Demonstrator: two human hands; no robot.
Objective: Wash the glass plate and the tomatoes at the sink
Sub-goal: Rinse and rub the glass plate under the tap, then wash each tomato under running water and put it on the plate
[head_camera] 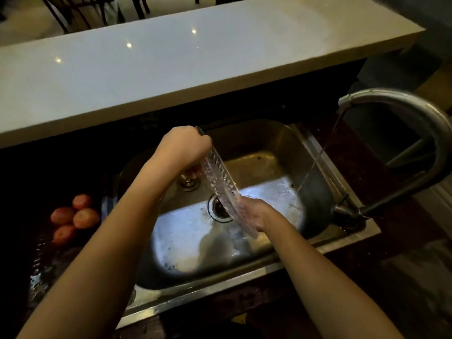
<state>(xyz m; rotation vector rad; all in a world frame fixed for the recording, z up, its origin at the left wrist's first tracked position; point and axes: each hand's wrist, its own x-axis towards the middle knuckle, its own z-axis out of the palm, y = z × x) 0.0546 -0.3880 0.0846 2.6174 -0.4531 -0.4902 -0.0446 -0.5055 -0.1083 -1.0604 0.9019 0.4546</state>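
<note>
Glass plate (pixel 221 182) clear, cut-patterned; sink (pixel 269 167) brushed steel, wet; countertop (pixel 171 69) glossy pale stone.

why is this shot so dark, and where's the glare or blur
Head view: dim room, only a bright patch lights the sink floor; small ceiling-light glints on the pale counter; tomatoes sit in shadow; glass plate and right hand are slightly smeared; faucet curves from wide-angle distortion.

This is a home kitchen. A metal sink (pixel 318 152) sits in a dark worktop (pixel 49 253), with a curved tap (pixel 415 111) running water beside the sink and chairs (pixel 73 13) beyond it.
</note>
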